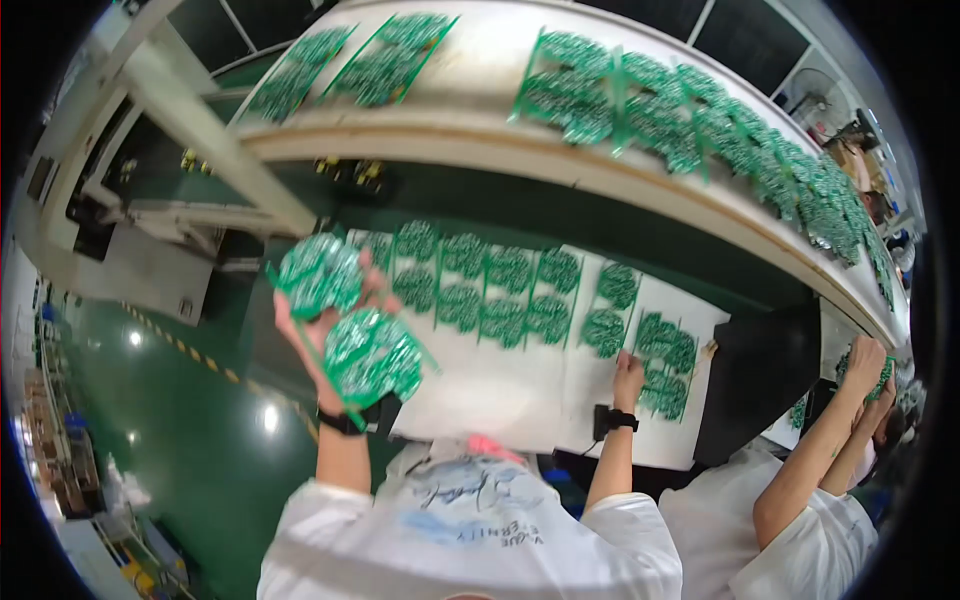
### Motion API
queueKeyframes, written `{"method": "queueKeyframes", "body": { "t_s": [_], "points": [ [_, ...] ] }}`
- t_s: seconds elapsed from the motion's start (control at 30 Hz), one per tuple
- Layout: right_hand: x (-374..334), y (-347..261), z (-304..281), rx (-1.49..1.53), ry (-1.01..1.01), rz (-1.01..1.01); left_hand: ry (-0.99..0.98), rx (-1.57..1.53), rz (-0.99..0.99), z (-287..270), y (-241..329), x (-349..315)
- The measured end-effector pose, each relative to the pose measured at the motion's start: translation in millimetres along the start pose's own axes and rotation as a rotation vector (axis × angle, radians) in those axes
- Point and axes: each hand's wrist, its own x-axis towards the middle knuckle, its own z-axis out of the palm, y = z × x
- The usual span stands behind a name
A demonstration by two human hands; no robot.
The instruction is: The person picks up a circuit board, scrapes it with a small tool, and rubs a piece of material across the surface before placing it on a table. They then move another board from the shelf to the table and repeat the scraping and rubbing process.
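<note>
- Floor (215, 400): We see it green at the left, beside the bench. If our left grip slackens, we judge that the held panel could fall here.
- Shelf (485, 75): It spans the far side, above the bench, with green circuit panels at its left and right.
- Bench (480, 390): Its white top carries bench panels (510, 270) side by side toward the far edge. They stand close; we judge that a panel set down carelessly could ride onto its neighbour and scrape parts.
- Co-worker (800, 485): At the right, this person's raised hands hold another green board, apart from ours.
- Held panel (355, 340): Two roundish boards with green edge strips, raised above the bench's left end. It is tilted; we judge that uneven support could flex the joint between its boards.
- Left hand (312, 335): Our fingers are spread wide behind the held panel, supporting it.
- Right hand (628, 378): Our fingers are curled narrow at the near end of a right-hand bench panel. We cannot tell whether they grip it; an unplanned sideways push could skew it.
- Right wristband (615, 420): It carries a dark box, which could snag a panel if our wrist drops.
</note>
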Motion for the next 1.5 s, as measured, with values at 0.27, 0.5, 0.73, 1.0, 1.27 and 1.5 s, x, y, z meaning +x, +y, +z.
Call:
{"method": "queueKeyframes", "body": {
  "t_s": [0.27,0.5,0.73,1.0,1.27,1.5],
  "points": [
    [-176.4,-244.8,9.0,0.857,-1.074,0.069,-0.117,-0.175,0.212,21.5,11.7,-18.8],
    [-245.4,-328.4,29.7,1.264,-1.199,0.417,-0.254,0.057,0.285,24.8,39.2,-73.9],
    [-295.1,-349.1,59.9,0.826,-1.114,-0.241,-0.209,0.204,0.313,-10.1,60.3,-119.2],
    [-316.2,-377.4,32.2,0.947,-0.726,-0.361,-0.212,0.019,0.424,-36.5,92.8,-124.8],
    [-328.8,-383.9,32.7,0.432,-0.619,-1.178,-0.442,0.045,0.389,-38.1,93.5,-112.4],
    [-312.3,-376.7,29.0,1.129,-1.125,0.041,-0.397,-0.259,0.172,-32.2,96.8,-117.8]
  ]
}}
